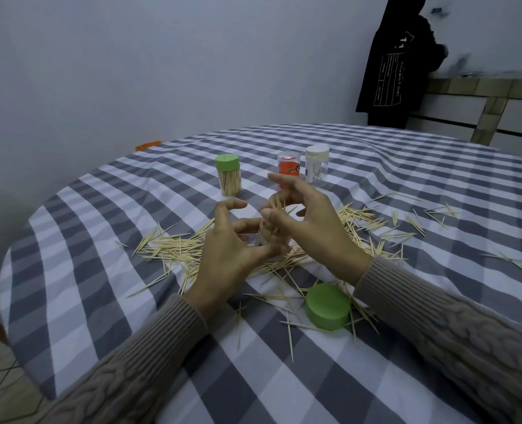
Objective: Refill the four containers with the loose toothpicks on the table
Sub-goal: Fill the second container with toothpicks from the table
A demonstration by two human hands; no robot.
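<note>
I can see little of the clear container (pixel 272 237) at frame centre: my left hand (pixel 232 255) and right hand (pixel 311 231) cover most of its wall, so I cannot judge how full it is. The bundle of toothpicks (pixel 276 206) at its mouth is blurred (I cannot count them). Print on the orange container (pixel 288 171) is too small to read. The dark garment (pixel 388 62) at upper right is smeared and cut by the top edge. An orange object (pixel 147 145) shows only partly beyond the table's far rim.

No legible text anywhere.
</note>
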